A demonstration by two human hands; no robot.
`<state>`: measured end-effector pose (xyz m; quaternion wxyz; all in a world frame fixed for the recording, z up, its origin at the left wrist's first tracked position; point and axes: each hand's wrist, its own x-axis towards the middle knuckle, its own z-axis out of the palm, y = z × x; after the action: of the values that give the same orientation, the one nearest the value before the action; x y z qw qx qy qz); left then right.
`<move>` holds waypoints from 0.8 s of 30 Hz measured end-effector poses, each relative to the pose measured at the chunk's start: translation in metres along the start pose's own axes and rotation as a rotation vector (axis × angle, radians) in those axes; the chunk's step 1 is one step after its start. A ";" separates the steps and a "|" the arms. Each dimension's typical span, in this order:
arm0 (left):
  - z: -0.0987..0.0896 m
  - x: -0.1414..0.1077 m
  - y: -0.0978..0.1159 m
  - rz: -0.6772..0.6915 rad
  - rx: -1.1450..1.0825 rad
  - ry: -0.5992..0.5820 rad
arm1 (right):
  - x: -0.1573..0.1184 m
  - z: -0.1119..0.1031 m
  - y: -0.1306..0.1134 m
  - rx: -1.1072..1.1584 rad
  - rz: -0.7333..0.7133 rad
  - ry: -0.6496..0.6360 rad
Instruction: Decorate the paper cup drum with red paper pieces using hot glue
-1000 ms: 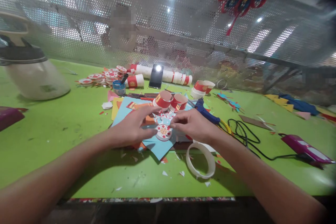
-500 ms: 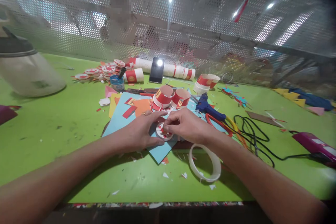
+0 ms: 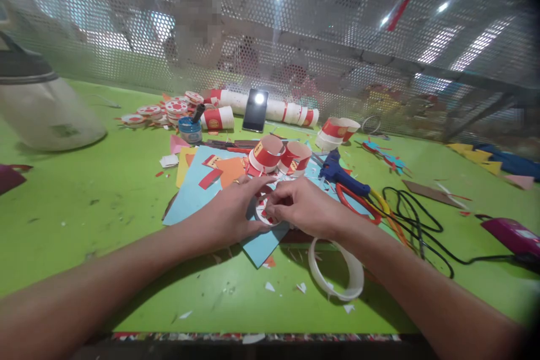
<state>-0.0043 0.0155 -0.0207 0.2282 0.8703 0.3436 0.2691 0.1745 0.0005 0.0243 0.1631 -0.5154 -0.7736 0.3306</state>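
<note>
A small round white disc with red pieces on its face [image 3: 262, 215] lies over light blue paper [image 3: 188, 198]. My left hand [image 3: 230, 209] steadies it, thumb at the near rim and fingers curved round the far side. With thumb and fingertips pinched together, my right hand [image 3: 304, 206] presses on the disc's face; what the pinch holds, if anything, is hidden. Just beyond stand two cut red-and-white paper cups [image 3: 267, 155]. Red and orange paper scraps [image 3: 210, 179] are spread on the blue sheet to the left.
A blue glue gun [image 3: 343, 177] and its black cable [image 3: 415, 219] are at right. A white tape ring [image 3: 358, 278] lies near my right forearm. Behind are a blue jar [image 3: 189, 131], a phone [image 3: 255, 115], stacked cups [image 3: 278, 111] and decorated discs [image 3: 175, 108]. A perforated screen rises behind the table.
My right fingertips have shifted slightly over the disc and cover more of it. My left hand keeps its place around the rim. The whole view has tilted a little.
</note>
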 end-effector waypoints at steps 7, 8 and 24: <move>-0.001 0.000 0.006 -0.012 0.022 -0.002 | -0.004 0.003 -0.004 -0.069 -0.002 0.019; -0.001 0.000 0.007 -0.011 0.021 -0.003 | -0.004 0.003 -0.005 -0.074 -0.003 0.019; -0.005 0.000 0.016 -0.031 0.054 -0.047 | -0.005 0.007 -0.004 -0.205 -0.027 0.053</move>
<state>0.0001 0.0059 -0.0081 0.2168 0.8768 0.3587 0.2356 0.1699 -0.0075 0.0220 0.1345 -0.5275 -0.8056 0.2337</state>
